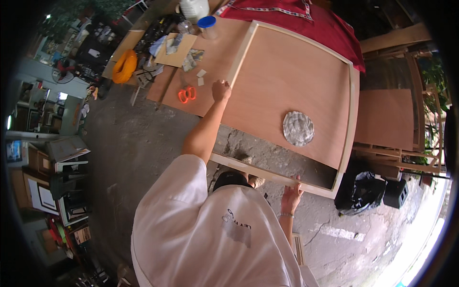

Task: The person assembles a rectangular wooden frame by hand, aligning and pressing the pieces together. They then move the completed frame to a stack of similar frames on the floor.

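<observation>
A large, pale wooden frame point(353, 103) lies over a plywood tabletop point(282, 71), its near side jutting past the table's front edge. My left hand point(221, 90) is closed around the frame's left bar. Lower down and to the right, my right hand point(292, 195) grips the near bar close to its right corner, with part of the fingers hidden by the wood. Inside the frame, a round, mottled grey-and-white pad point(299, 128) rests on the plywood. Two orange loops point(187, 94), like scissor handles, lie on the table left of my left hand.
Red cloth point(330, 24) covers the table's far end. A blue-lidded tub point(207, 27), a white jug point(193, 8), a board point(176, 49) and an orange coil point(125, 66) sit at the far left. A black plastic bag point(362, 192) stands on the concrete floor at the right.
</observation>
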Tool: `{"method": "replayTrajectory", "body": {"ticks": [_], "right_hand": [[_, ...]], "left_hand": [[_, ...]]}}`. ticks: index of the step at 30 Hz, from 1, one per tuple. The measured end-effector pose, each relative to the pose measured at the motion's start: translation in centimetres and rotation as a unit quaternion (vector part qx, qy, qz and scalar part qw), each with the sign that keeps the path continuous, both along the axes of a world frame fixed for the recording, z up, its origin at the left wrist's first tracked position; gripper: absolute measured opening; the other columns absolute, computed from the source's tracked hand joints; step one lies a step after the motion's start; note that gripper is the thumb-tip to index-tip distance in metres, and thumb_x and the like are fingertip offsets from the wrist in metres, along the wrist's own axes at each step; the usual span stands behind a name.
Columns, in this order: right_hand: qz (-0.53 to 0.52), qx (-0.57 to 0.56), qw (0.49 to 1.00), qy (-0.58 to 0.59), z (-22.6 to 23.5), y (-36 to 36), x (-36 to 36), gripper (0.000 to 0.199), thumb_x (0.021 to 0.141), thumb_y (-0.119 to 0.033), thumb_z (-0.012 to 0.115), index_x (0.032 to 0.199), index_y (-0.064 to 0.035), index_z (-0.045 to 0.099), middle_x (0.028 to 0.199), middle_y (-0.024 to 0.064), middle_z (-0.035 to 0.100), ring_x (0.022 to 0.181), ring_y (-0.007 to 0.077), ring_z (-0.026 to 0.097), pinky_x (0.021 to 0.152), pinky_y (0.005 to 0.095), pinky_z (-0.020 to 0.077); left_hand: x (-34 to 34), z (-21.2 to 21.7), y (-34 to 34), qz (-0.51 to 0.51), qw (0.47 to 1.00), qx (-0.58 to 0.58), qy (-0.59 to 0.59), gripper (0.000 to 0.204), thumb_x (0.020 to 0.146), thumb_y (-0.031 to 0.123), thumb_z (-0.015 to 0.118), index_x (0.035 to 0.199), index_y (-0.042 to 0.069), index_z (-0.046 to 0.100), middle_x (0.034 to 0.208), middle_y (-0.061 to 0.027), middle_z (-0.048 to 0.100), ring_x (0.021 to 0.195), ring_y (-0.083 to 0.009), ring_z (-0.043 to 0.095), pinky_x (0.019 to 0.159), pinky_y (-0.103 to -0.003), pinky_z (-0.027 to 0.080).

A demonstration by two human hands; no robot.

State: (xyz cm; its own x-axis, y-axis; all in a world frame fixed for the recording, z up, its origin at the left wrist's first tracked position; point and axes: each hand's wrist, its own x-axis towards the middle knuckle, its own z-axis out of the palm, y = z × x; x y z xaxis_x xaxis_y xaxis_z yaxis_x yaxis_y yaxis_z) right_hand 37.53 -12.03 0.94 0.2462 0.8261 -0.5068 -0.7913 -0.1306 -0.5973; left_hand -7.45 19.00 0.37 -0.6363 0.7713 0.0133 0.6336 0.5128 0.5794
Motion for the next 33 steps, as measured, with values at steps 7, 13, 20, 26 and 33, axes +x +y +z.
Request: {"method": "replayTrajectory", "body": {"ticks": [7,13,20,26,33], "right_hand": [[0.032,-0.020,0.999,-0.008,-2.3,1.0,-3.3,0.041,0.100,-0.023,0.058,0.137,-0.0154,0.041,0.143,0.0091,0.052,0.129,0.0302,0.053,0.105,0.0491,0.0468],[0.036,-0.087,0.990,-0.106,-3.2,2.3,-6.2,0.046,0.103,-0.031,0.052,0.142,-0.0109,0.037,0.144,0.0151,0.051,0.129,0.0277,0.052,0.106,0.0459,0.0442],[-0.057,-0.215,0.957,-0.185,-3.7,-0.4,-8.2,0.074,0.099,-0.063,0.042,0.145,-0.0051,0.040,0.136,0.0150,0.056,0.116,0.0285,0.059,0.095,0.0415,0.0470],[-0.076,-0.348,0.886,-0.297,-2.0,-7.2,-16.1,0.063,0.101,-0.056,0.045,0.139,-0.0067,0.047,0.126,0.0112,0.060,0.097,0.0225,0.062,0.079,0.0355,0.0491],[-0.097,-0.348,0.844,-0.396,0.5,-8.8,-20.8,0.043,0.102,-0.046,0.051,0.124,-0.0091,0.059,0.113,0.0060,0.063,0.088,0.0162,0.062,0.072,0.0309,0.0471]], "left_hand": [[-10.5,0.9,-4.8,-0.087,0.982,0.164,-0.034,0.029,0.089,0.027,0.068,0.101,0.002,0.069,0.098,-0.0164,0.072,0.092,-0.0308,0.070,0.082,-0.041,0.055],[-21.5,2.6,-3.4,-0.094,0.990,0.102,-0.008,0.027,0.090,0.026,0.066,0.101,0.002,0.069,0.098,-0.0152,0.073,0.093,-0.0314,0.070,0.082,-0.041,0.055],[-22.5,4.9,7.6,-0.277,0.951,0.026,0.138,0.031,0.088,0.023,0.068,0.116,0.010,0.064,0.118,-0.0130,0.065,0.111,-0.0328,0.061,0.094,-0.043,0.048],[-25.0,2.8,15.2,-0.403,0.867,-0.138,0.260,0.049,0.080,0.020,0.076,0.124,0.009,0.059,0.125,-0.0111,0.061,0.121,-0.0300,0.055,0.100,-0.044,0.044],[-27.3,5.1,19.6,-0.533,0.832,-0.095,0.122,0.024,0.073,0.019,0.081,0.085,0.008,0.064,0.092,-0.0070,0.069,0.093,-0.0269,0.064,0.077,-0.040,0.049]]}}
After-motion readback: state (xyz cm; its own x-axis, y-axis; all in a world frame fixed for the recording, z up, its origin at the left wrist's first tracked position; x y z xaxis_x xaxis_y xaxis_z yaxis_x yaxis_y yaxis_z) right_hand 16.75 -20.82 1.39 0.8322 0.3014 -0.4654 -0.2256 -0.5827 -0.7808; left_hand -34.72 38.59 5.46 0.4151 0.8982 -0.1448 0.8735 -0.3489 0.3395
